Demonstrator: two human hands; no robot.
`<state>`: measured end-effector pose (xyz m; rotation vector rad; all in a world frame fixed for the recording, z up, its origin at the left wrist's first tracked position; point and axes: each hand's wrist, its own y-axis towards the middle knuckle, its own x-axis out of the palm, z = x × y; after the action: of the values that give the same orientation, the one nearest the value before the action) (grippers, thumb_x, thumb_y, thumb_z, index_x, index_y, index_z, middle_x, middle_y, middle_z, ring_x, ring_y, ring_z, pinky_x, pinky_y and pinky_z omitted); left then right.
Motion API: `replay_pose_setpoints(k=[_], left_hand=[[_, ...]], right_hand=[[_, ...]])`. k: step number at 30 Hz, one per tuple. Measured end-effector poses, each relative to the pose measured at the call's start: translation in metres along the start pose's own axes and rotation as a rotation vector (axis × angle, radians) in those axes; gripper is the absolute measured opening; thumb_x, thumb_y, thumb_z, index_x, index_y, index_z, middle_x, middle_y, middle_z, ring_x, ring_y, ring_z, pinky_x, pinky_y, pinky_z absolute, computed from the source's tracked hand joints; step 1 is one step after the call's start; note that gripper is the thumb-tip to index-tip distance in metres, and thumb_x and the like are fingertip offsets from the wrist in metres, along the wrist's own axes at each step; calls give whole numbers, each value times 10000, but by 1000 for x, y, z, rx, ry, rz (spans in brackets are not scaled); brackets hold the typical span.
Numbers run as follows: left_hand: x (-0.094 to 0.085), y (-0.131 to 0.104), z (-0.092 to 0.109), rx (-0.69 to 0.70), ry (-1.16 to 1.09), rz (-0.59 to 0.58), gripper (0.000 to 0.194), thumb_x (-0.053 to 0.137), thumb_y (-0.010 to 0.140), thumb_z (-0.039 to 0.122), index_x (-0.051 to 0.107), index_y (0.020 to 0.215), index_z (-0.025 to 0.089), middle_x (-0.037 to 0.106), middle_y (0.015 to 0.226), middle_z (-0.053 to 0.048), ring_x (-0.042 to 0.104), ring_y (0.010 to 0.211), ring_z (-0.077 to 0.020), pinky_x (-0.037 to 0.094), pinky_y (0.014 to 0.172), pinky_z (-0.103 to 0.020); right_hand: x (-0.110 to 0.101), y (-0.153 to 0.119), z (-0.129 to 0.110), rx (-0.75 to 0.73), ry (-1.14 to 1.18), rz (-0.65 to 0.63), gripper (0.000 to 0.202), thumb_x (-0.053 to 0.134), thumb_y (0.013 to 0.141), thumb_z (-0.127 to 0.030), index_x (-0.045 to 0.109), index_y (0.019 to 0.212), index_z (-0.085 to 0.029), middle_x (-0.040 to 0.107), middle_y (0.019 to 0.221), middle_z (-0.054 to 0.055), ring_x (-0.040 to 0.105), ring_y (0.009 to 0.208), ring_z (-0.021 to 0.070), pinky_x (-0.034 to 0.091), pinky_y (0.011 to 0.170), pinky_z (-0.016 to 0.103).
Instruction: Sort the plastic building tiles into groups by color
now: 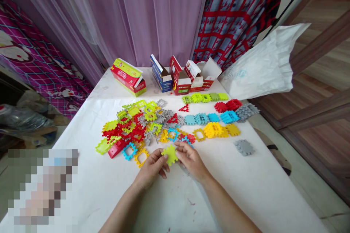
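Between my two hands is a lime-green toothed building tile (170, 154), held just above the table near its middle. My left hand (153, 164) pinches its left edge between thumb and fingers. On its right edge, the fingers and thumb of my right hand (191, 158) are closed. Just beyond my hands lies a mixed heap of plastic building tiles (136, 127) in red, green, grey, blue and yellow. Sorted by colour to the right are green tiles (205, 97), blue tiles (202, 118), yellow tiles (214, 130), red tiles (228, 105) and grey tiles (247, 112).
A red and green box (128, 77), a blue box (161, 74) and several red and white boxes (180, 78) stand along the table's back. A white bag (262, 67) is at the back right. One grey stack (244, 147) sits apart on the right of the white table (232, 189).
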<state>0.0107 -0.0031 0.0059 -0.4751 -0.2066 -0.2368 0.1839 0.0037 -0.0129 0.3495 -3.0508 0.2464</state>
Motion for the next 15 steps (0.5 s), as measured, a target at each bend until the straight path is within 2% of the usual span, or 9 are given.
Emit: replay_pose_setpoints(k=[3,6,8,11,13,15], left_hand=[[1,0,-1,-30,18,36,583,698,625,664,564,908,172,538,483,69,457,393,-68,377,361,-156],[3,4,-5,-43,95,11,575,678,635,678,564,874,167,509,444,76,407,364,-52,345,360,-149],[7,10,-7,-29,148,-12,561,660,654,681,566,852,164,498,435,76,385,354,-45,329,356,-147],[20,23,-9,29,184,-34,570,652,643,702,572,832,170,465,427,86,352,333,-44,293,322,-150],[29,32,-8,89,185,-35,618,651,600,742,585,829,172,448,430,86,354,333,-52,275,298,-154],[35,38,-7,147,178,-36,672,632,583,778,608,865,169,465,454,67,415,373,-78,303,298,-160]], right_hand=[[-6,-4,-8,-124,-254,-119,620,681,758,-392,479,1332,-277,545,1242,74,588,955,182,501,787,317],[-13,-7,-30,-229,-698,-224,620,707,729,-314,511,1314,-253,497,1341,80,515,1156,232,425,973,357],[-17,-8,-49,-255,-928,-247,522,699,741,-338,561,1235,-243,523,1300,68,524,1137,234,423,963,348],[-21,-7,-75,-261,-1178,-256,373,682,753,-364,605,1089,-222,592,1106,55,549,1022,237,445,866,341],[-24,-6,-89,-269,-1282,-244,311,666,755,-345,612,1034,-220,592,1026,49,544,973,234,439,821,334],[-30,-3,-99,-287,-1328,-215,318,673,740,-350,620,1034,-239,572,1045,44,531,977,230,427,799,319]])
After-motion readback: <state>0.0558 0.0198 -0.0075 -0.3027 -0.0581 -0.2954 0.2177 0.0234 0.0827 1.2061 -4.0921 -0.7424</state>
